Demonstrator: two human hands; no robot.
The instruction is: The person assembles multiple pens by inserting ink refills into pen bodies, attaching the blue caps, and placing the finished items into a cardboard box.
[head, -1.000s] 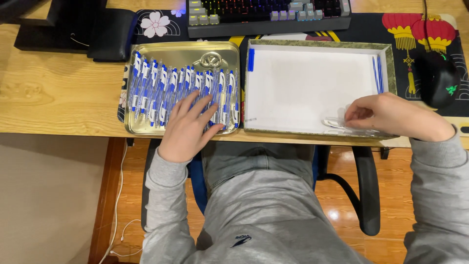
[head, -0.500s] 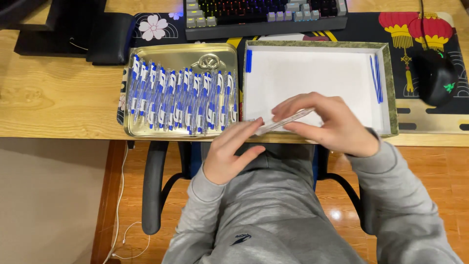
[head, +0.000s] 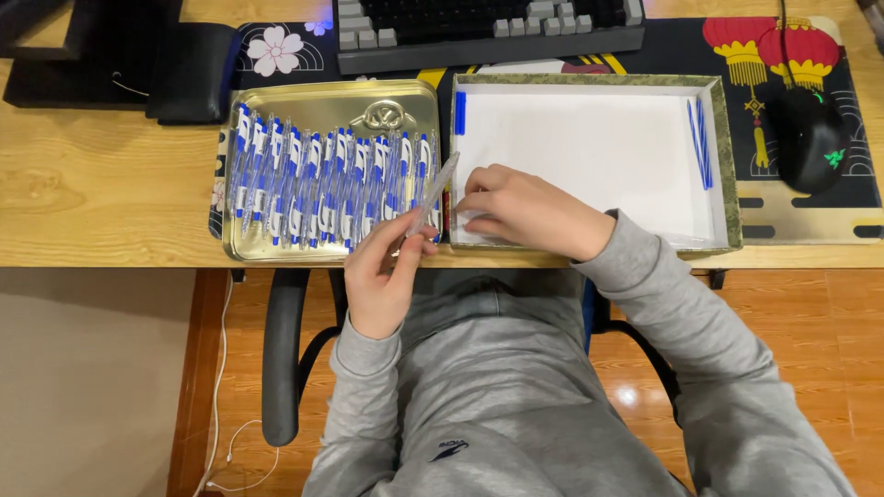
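Note:
My left hand [head: 382,271] grips a clear pen barrel [head: 436,190] that slants up over the right edge of a gold metal tray [head: 327,92]. The tray holds several blue and white pens [head: 322,184] laid side by side. My right hand [head: 525,210] rests with curled fingers on the near left corner of a white shallow box [head: 599,147]; I cannot tell whether it holds anything. Inside the box lie a blue pen cap [head: 459,112] at the far left and thin blue refills [head: 700,143] at the right.
A keyboard [head: 488,28] sits behind the tray and box on a dark patterned desk mat [head: 737,46]. A black mouse [head: 808,138] lies to the right. A black stand [head: 110,64] occupies the far left. The wooden desk edge [head: 110,258] runs just before my lap.
My left hand left the tray and took the clear pen barrel from my right hand. My right hand moved from the box's right side to its near left corner.

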